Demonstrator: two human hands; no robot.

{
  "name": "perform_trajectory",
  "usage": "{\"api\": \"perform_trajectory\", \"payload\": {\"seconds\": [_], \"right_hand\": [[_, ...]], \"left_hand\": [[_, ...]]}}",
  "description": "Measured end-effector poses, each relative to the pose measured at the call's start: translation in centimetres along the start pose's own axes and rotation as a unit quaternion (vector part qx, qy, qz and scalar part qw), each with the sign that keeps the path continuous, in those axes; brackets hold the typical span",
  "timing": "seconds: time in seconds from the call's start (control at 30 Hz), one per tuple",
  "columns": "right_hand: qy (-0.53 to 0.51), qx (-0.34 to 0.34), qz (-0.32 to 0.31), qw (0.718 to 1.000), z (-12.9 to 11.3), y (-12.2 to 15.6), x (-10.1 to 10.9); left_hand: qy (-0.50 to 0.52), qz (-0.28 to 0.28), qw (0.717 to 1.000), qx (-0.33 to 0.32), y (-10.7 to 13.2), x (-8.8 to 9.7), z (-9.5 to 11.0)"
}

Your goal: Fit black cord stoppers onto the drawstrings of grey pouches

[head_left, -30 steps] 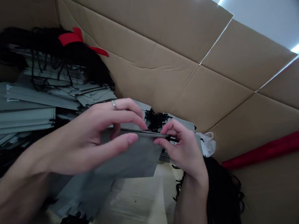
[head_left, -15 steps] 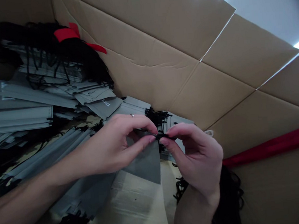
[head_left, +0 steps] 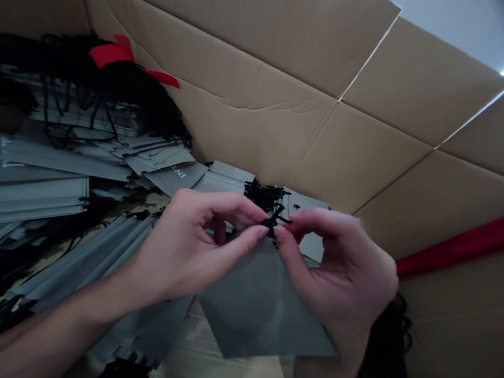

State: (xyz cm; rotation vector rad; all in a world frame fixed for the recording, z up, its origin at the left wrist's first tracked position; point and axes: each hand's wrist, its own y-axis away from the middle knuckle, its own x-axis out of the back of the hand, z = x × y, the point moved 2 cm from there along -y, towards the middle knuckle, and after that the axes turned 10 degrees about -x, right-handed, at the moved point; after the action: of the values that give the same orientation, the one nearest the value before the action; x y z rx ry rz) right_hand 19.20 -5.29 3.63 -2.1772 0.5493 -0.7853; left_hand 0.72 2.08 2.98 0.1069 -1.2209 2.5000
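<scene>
My left hand (head_left: 214, 239) pinches a black cord (head_left: 272, 216) between thumb and forefinger, at the top corner of a flat grey bag (head_left: 257, 306). The bag hangs below both hands, with its lower part fanned out. Facing it from the right, my right hand (head_left: 333, 258) has its thumb and forefinger curled at the same cord, touching its loose ends. Two short cord ends stick up between the hands. My fingertips partly hide how the cord is looped.
Cardboard walls (head_left: 241, 66) rise behind. Several stacks of flat grey bags (head_left: 28, 202) with black cords lie at left. A black cord bundle (head_left: 138, 93) with a red band (head_left: 110, 54) sits at upper left. A dark red strip (head_left: 469, 246) crosses the right wall.
My right hand has moved slightly right and down, and its fingertips have parted a little. The cord ends now stand out, and the grey bag has swung so more of its face shows.
</scene>
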Motion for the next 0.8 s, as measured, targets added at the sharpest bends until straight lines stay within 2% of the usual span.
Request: {"api": "perform_trajectory", "payload": {"seconds": [0.07, 0.13, 0.27, 0.37, 0.57, 0.8], "right_hand": [[0.028, 0.043, 0.027, 0.998, -0.42, -0.08, 0.2], [0.058, 0.074, 0.016, 0.995, -0.71, -0.22, 0.18], [0.079, 0.081, -0.016, 0.994, -0.7, -0.47, -0.05], [0.069, 0.081, -0.022, 0.994, -0.57, -0.52, -0.13], [0.064, 0.065, -0.031, 0.995, -0.52, -0.34, -0.13], [-0.002, -0.01, -0.048, 0.999, 0.22, 0.08, 0.11]], "left_hand": [[-0.015, 0.022, 1.0, -0.007, 0.15, -0.09, 0.05], [-0.023, 0.025, 0.999, -0.004, 0.31, -0.18, 0.15], [-0.046, 0.003, 0.999, -0.023, 0.58, -0.23, 0.38], [-0.073, -0.011, 0.995, -0.069, 0.72, -0.17, 0.27], [-0.127, -0.031, 0.974, -0.185, 0.99, 0.0, -0.26], [-0.137, -0.046, 0.963, -0.227, 0.87, 0.62, 0.14]]}}
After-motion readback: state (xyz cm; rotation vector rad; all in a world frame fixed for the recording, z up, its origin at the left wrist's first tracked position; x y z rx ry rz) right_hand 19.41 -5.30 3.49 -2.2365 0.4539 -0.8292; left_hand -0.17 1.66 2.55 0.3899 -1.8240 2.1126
